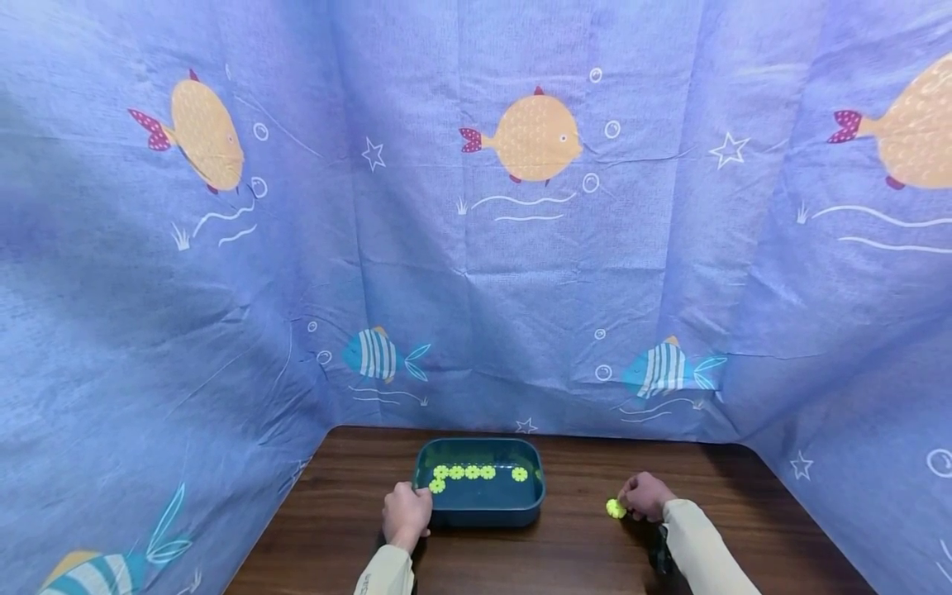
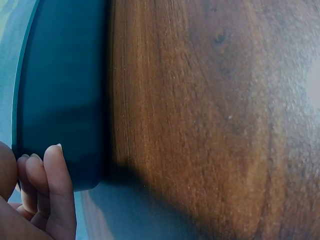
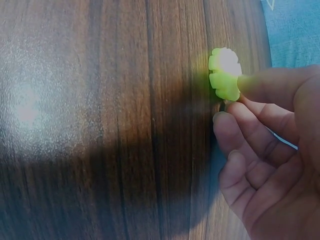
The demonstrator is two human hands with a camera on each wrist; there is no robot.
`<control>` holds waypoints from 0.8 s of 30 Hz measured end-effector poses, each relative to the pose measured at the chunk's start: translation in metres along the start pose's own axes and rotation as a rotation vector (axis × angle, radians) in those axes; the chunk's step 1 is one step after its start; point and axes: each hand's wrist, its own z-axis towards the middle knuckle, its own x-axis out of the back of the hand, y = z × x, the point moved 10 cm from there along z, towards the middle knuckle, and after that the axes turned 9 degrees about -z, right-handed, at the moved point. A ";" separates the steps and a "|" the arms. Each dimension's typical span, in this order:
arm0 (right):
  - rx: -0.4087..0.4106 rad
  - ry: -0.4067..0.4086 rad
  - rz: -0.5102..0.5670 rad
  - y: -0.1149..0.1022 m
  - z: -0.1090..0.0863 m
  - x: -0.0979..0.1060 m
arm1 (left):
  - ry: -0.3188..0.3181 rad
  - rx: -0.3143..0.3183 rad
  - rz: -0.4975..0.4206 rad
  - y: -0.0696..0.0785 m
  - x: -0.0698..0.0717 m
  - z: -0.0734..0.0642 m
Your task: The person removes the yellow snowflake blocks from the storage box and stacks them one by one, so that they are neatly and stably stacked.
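A dark teal rectangular tray [image 1: 487,518] stands on the table. My left hand [image 1: 406,512] grips its near left corner; in the left wrist view the fingers [image 2: 61,190] lie against the outer wall, with the thumb at the rim. Several yellow-green flower-shaped pieces [image 1: 472,472] lie inside, most in a row toward the back left, and one piece [image 1: 519,474] sits apart at the right. To the right of the tray, my right hand [image 1: 647,496] pinches another yellow-green flower-shaped piece [image 3: 224,75] between thumb and fingers, close to the tabletop.
The brown wood-grain table [image 1: 580,562] reaches back to a blue fabric curtain [image 1: 521,273] printed with fish and stars. The curtain encloses the left, back and right sides. A dark object [image 1: 659,549] shows at the right wrist.
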 end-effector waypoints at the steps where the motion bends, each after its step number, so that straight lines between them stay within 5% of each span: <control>1: 0.000 0.001 -0.005 0.000 0.000 0.000 | 0.001 0.000 -0.001 0.000 0.000 0.000; 24: 0.004 -0.006 -0.028 -0.005 -0.002 -0.002 | 0.004 -0.031 0.001 0.001 0.001 0.000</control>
